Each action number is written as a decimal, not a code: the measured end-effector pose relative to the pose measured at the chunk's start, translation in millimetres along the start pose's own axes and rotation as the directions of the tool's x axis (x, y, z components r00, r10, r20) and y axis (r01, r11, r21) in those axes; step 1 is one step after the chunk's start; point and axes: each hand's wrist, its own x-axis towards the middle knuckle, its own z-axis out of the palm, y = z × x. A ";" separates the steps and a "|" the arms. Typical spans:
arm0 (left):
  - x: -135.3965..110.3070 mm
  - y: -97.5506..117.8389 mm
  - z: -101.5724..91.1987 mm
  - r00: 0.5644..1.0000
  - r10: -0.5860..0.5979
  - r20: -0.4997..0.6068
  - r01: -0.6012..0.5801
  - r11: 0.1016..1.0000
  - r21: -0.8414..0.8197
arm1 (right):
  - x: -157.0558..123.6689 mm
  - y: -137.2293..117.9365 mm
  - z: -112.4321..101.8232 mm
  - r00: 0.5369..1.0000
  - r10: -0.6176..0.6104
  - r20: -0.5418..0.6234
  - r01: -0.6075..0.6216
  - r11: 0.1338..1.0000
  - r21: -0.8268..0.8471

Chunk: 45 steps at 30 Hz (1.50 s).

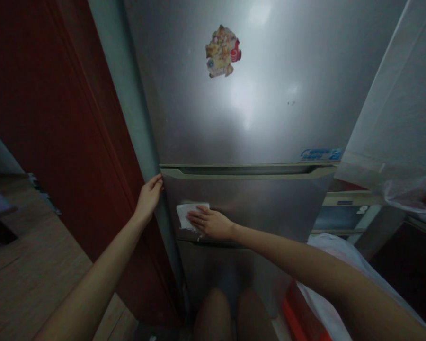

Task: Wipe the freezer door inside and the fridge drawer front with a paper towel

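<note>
A silver refrigerator [270, 128] with stacked doors fills the middle of the view. My right hand [213, 222] presses a thin white cloth [185, 215] flat against the middle door [270, 203], near its lower left corner. The fingers lie together over the cloth, and its lower edge looks ragged. My left hand [149, 196] is at the left side of the refrigerator, level with the top of that door. Its fingers are bent together around the edge; their tips are partly hidden.
A reddish-brown wooden door [74, 118] stands close on the left, beside wooden flooring [17, 274]. A fish-shaped magnet [222, 51] is on the upper door. At right are a white appliance [344, 215], a white plastic bag [333, 248] and a red object [298, 308]. My knees [213, 312] are below.
</note>
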 end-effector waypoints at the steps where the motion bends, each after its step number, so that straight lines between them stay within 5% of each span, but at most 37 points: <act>1: -0.1 0.3 0.1 1.000 0.000 0.002 0.000 1.000 0.000 | -3.3 -2.5 2.3 1.000 -0.008 0.014 0.008 1.000 0.019; 10: -3.4 4.2 2.9 1.000 -0.023 -0.010 0.023 1.000 -0.009 | 6.0 -14.6 -13.1 0.989 0.044 0.143 -0.059 0.993 0.102; 21: -7.6 7.8 6.8 1.000 -0.016 -0.007 0.016 1.000 -0.008 | 21.5 -4.2 12.7 0.997 -0.073 0.018 0.074 0.994 -0.086; 29: -7.4 5.9 4.9 1.000 -0.009 0.011 0.009 1.000 0.002 | 19.6 -3.6 24.6 0.987 0.008 0.159 0.020 0.984 -0.175; 36: -7.4 5.5 3.9 1.000 -0.012 0.018 0.011 1.000 0.008 | 17.8 10.1 27.5 0.991 -0.027 0.132 0.053 0.979 -0.196; 41: -7.3 4.1 4.9 1.000 -0.004 0.016 0.004 1.000 -0.005 | 16.3 18.8 16.7 0.999 -0.036 0.033 0.042 0.983 -0.180; 45: -6.1 0.9 5.6 1.000 0.012 0.017 -0.012 1.000 -0.022 | 13.6 24.6 -2.0 0.987 -0.163 0.002 0.161 0.972 -0.170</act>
